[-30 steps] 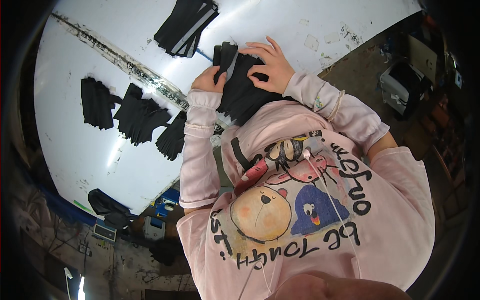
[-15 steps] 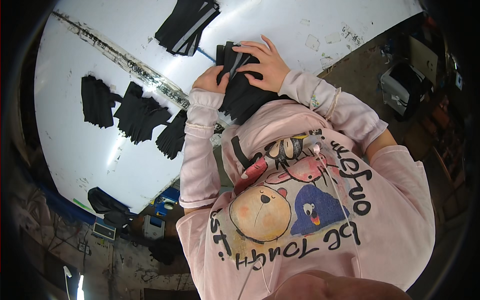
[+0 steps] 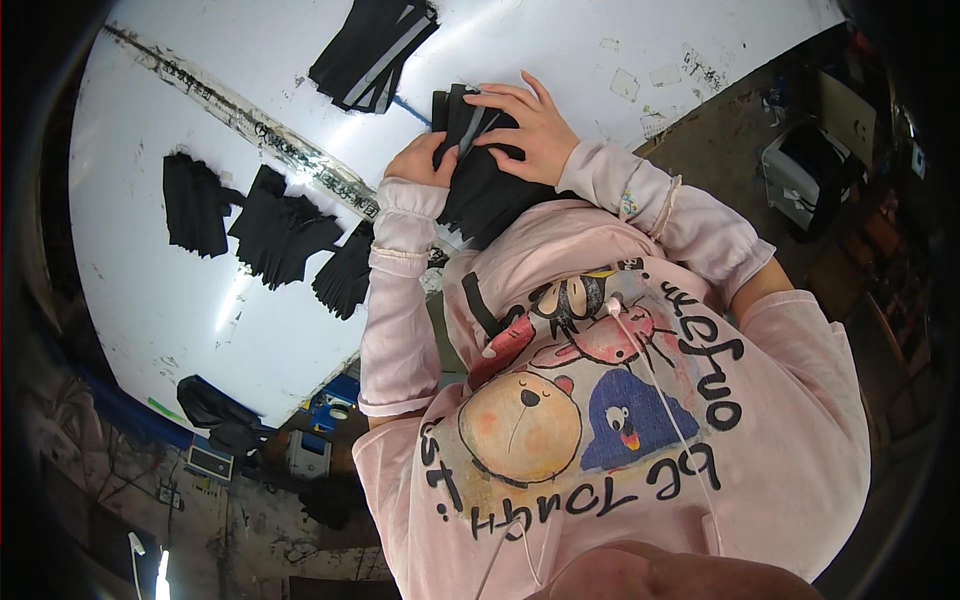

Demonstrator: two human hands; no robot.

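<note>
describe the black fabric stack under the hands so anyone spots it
Find the white table with a patterned strip running diagonally across it. Right of the strip's near end, by the pink shirt, sits a fanned stack of black fabric. Unlike the other black stacks, it has the left hand and right hand on it.

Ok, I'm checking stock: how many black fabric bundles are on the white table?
5 visible: handled bundle at left hand and right hand; far bundle beyond; leftward, outer bundle, middle bundle and inner bundle. Overlaps may hide more; the dark edge heap is unclear.
</note>
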